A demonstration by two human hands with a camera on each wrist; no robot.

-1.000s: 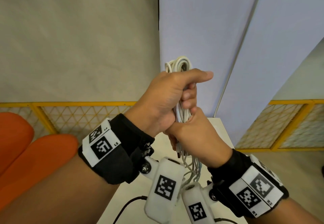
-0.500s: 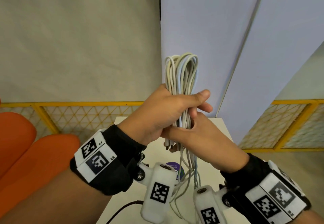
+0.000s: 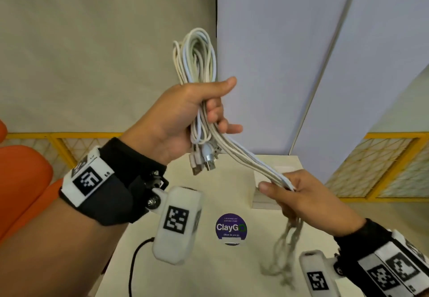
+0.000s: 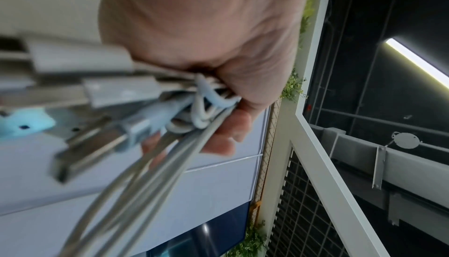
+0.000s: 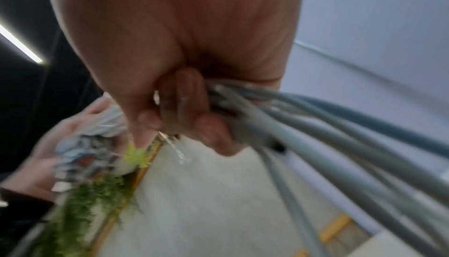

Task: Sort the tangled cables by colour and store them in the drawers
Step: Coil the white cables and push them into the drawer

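A bundle of white cables (image 3: 197, 57) is held up above the table. My left hand (image 3: 185, 113) grips the bundle's middle, its loops standing above the fist and several USB plugs (image 3: 204, 162) hanging below. From that fist the strands (image 3: 250, 157) run down and right into my right hand (image 3: 299, 194), which grips them; loose ends (image 3: 285, 250) dangle blurred beneath it. In the left wrist view the fingers (image 4: 230, 126) curl round the cables (image 4: 155, 174) and plugs (image 4: 97, 142). In the right wrist view the fingers (image 5: 189, 111) clasp grey-white strands (image 5: 328, 136).
Below the hands lies a pale table (image 3: 209, 273) with a round purple ClayGo sticker (image 3: 231, 228), a white box (image 3: 264, 187) near its far right and a black cord (image 3: 137, 259). An orange seat (image 3: 21, 180) is at left, yellow mesh fencing (image 3: 380, 164) behind.
My hands have drawn apart: the right one slid down and right along the strands, while the left stayed high with the loops. The cables now stretch between the two hands.
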